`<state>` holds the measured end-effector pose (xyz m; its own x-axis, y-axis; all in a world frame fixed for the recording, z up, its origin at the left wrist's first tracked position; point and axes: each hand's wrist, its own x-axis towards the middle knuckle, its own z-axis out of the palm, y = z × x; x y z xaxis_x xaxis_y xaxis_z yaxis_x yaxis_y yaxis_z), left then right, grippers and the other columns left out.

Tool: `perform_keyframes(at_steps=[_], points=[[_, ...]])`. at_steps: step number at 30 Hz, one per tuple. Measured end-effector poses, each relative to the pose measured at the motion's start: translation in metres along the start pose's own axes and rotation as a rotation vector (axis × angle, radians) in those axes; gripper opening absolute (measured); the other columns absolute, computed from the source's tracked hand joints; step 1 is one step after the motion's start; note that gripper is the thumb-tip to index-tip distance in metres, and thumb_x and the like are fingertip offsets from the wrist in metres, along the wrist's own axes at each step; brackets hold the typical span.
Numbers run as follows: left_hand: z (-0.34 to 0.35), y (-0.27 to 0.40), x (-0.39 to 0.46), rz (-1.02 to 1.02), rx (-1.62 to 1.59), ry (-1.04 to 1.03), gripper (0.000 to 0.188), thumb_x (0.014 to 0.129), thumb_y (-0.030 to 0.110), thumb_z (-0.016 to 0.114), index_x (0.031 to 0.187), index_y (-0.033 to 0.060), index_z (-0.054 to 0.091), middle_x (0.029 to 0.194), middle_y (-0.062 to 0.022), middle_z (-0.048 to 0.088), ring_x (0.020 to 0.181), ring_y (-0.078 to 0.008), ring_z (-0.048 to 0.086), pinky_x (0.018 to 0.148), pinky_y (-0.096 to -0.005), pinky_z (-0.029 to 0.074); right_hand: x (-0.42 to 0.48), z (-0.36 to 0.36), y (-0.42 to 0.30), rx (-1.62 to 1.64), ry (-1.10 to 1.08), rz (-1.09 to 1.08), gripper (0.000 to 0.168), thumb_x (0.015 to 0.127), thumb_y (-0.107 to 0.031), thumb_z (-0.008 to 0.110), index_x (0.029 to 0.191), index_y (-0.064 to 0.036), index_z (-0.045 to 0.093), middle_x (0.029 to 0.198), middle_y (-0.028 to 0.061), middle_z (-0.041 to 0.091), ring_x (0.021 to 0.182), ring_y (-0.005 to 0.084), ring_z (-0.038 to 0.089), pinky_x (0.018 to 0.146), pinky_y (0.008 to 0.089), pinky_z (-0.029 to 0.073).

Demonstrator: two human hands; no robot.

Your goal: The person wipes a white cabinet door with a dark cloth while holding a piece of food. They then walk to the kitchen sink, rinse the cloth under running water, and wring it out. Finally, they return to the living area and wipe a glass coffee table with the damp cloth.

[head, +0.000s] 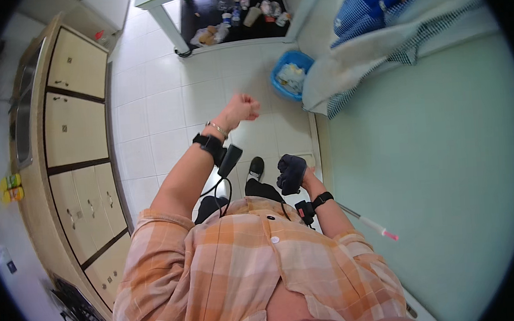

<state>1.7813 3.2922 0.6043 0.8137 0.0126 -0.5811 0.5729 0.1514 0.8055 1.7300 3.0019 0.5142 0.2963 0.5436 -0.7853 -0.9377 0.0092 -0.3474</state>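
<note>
My right hand grips a bunched dark grey cloth close in front of my waist. The cloth hides most of its fingers. Farther forward, over the tiled floor, my left hand is held up with its fingers curled in, and no object shows in it. A metal bracelet and a black strapped device with a cable sit on the left wrist. On the right wrist is another strapped device. A thin rod with a white and pink end slants out beyond the right forearm.
Cream cabinets with a sink line the left. Ahead, a pale table holds bottles and bags on its dark lower shelf. A blue bin with refuse stands near a hanging cloth. A large pale green surface fills the right.
</note>
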Motion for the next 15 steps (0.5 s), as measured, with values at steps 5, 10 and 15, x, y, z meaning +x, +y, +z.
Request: perform_keyframes(at_steps=[5, 10, 15], points=[[-0.079, -0.022, -0.056, -0.034, -0.052, 0.146, 0.021, 0.087, 0.017, 0.061, 0.092, -0.0033, 0.058, 0.092, -0.0119, 0.065, 0.080, -0.0179, 0.066, 0.072, -0.0270, 0.055, 0.041, 0.068, -0.039, -0.351, -0.068, 0.043, 0.021, 0.088, -0.021, 0.048, 0.069, -0.013, 0.052, 0.061, -0.0005, 0.047, 0.052, 0.0131, 0.044, 0.049, 0.0295, 0.039], [-0.183, -0.037, -0.125, 0.025, -0.175, 0.327, 0.017, 0.088, 0.016, 0.059, 0.087, -0.0010, 0.059, 0.095, -0.0119, 0.066, 0.078, -0.0163, 0.066, 0.068, -0.0244, 0.055, 0.094, 0.188, -0.063, -0.543, -0.166, 0.132, 0.022, 0.085, -0.025, 0.051, 0.067, -0.012, 0.051, 0.057, 0.0007, 0.046, 0.048, 0.0142, 0.044, 0.045, 0.0316, 0.038], [-0.296, -0.055, -0.180, 0.133, -0.268, 0.463, 0.019, 0.089, 0.018, 0.057, 0.091, -0.0012, 0.060, 0.093, -0.0115, 0.067, 0.077, -0.0175, 0.067, 0.066, -0.0260, 0.056, 0.168, 0.285, -0.054, -1.429, -0.459, -0.555, 0.009, 0.079, -0.016, 0.057, 0.072, -0.010, 0.056, 0.062, 0.0022, 0.052, 0.054, 0.0139, 0.049, 0.049, 0.0308, 0.042]])
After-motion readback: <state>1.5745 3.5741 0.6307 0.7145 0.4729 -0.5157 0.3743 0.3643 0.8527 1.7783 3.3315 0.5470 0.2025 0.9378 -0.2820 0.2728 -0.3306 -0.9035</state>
